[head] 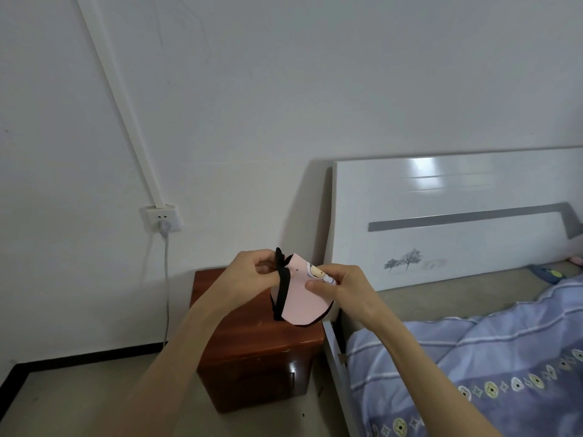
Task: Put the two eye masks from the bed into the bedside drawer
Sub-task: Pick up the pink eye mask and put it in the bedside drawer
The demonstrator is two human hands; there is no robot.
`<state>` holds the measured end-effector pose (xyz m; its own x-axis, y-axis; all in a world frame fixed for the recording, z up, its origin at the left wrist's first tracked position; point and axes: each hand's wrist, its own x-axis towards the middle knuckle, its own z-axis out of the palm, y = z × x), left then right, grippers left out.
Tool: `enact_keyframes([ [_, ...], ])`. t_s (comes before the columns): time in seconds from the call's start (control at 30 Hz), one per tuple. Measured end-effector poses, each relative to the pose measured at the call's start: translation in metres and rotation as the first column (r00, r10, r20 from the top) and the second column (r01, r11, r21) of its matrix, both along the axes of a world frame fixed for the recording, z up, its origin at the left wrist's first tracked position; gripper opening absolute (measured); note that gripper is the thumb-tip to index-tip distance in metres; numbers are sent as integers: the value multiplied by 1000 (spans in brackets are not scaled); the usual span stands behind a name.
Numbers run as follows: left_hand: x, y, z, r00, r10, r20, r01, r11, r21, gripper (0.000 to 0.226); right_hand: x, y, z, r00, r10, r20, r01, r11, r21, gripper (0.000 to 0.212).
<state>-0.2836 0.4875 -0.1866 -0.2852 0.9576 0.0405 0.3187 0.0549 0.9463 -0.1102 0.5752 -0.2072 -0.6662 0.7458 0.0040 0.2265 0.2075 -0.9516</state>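
I hold a pink eye mask (299,294) with a cartoon print and a black strap in the air above the bedside cabinet (252,342). My left hand (249,272) pinches its left end at the strap. My right hand (340,285) pinches its right edge. The dark red wooden cabinet stands left of the bed, and its drawer front (268,383) looks closed. A blue object (547,274), perhaps the second mask, lies on the bed near the headboard at far right; I cannot tell for sure.
A white glossy headboard (441,216) stands against the wall. A lilac patterned quilt (473,367) covers the bed at lower right. A wall socket (162,219) with a plugged white cable sits left of the cabinet. Grey floor lies in front of the cabinet.
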Motion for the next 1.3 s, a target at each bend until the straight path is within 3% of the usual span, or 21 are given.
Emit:
enact_keyframes([
  [0.33,3,-3,-11,1000,16,-14,-15,997,82,16,-7,-2,5,991,68,115,-76,995,65,18],
  [0.43,3,-5,-14,1000,28,3,-28,993,111,14,-10,-1,3,989,75,131,-83,995,53,6],
  [0.7,-3,-9,-25,999,-29,-28,32,993,118,24,-23,-2,-2,969,114,220,-135,987,84,8],
  [0.8,-4,-14,-31,999,-3,-40,6,996,85,19,-23,-8,-3,961,130,243,-157,983,93,7],
  [0.9,-17,-14,-51,992,123,-22,-121,991,64,24,-43,-10,-16,948,128,291,-165,981,105,7],
  [1.0,-19,-13,-55,978,211,3,-210,975,75,20,-42,-11,-22,977,27,214,-23,1000,-20,14],
  [1.1,-27,-13,-66,974,218,63,-220,975,41,12,-39,-9,-34,994,-20,107,56,937,-346,29],
  [1.17,-31,-16,-80,966,186,179,-183,983,-31,4,-42,-9,-47,999,-43,27,51,852,-522,17],
  [1.3,-34,-18,-126,872,186,453,-109,976,-191,12,-52,-10,-90,996,-84,37,89,781,-618,14],
])
